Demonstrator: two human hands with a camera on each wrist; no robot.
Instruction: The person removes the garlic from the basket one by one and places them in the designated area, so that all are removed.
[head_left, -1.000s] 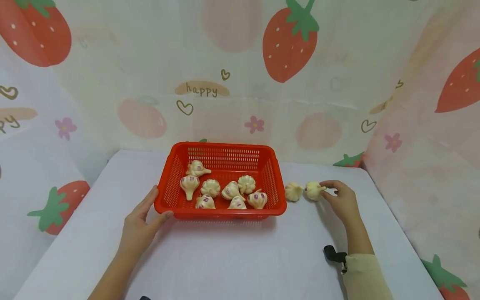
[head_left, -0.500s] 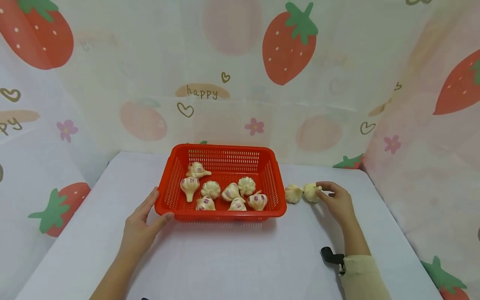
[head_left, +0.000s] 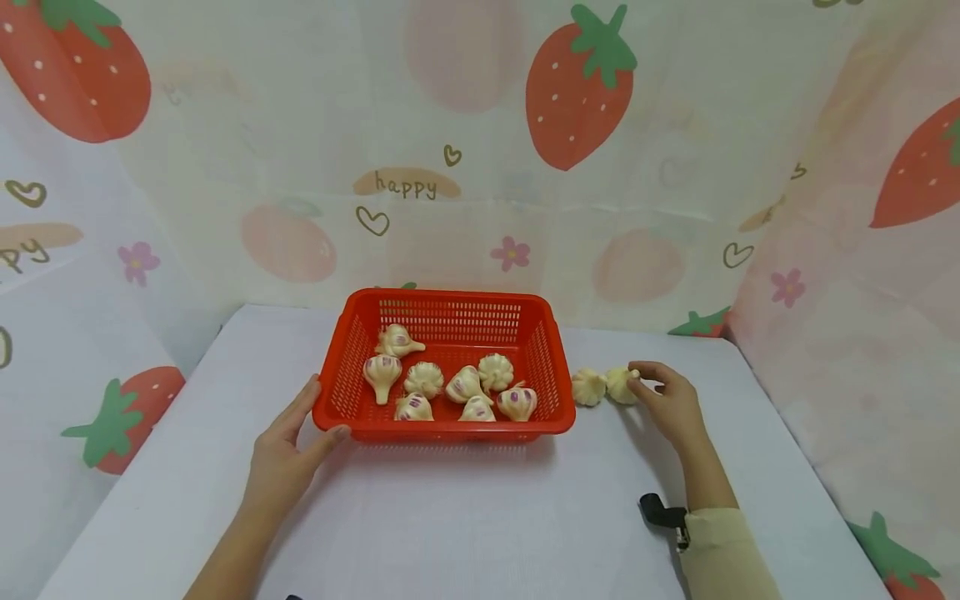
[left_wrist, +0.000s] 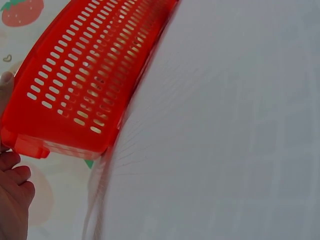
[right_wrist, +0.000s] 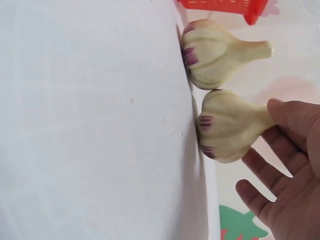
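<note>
My left hand (head_left: 281,462) holds the red plastic basket (head_left: 450,428) by its left front corner. In the left wrist view the thumb (left_wrist: 6,90) lies on the rim and the fingers (left_wrist: 17,175) curl below it. Several garlic bulbs (head_left: 382,375) with purple marks lie inside the basket. My right hand (head_left: 671,408) pinches the stem of a garlic bulb (right_wrist: 230,127) standing on the table, right of the basket. Beside it, a second garlic bulb (right_wrist: 215,55) stands upright between it and the basket; the two bulbs appear to touch in the right wrist view.
A white cloth covers the table (head_left: 465,517). Strawberry-patterned fabric (head_left: 480,233) rises behind it and along both sides. A black wrist camera mount (head_left: 663,512) sits at the right sleeve (head_left: 723,550).
My right hand has shifted slightly left with the pinched garlic bulb, bringing it closer to the neighbouring bulb. The left hand keeps its hold on the basket.
</note>
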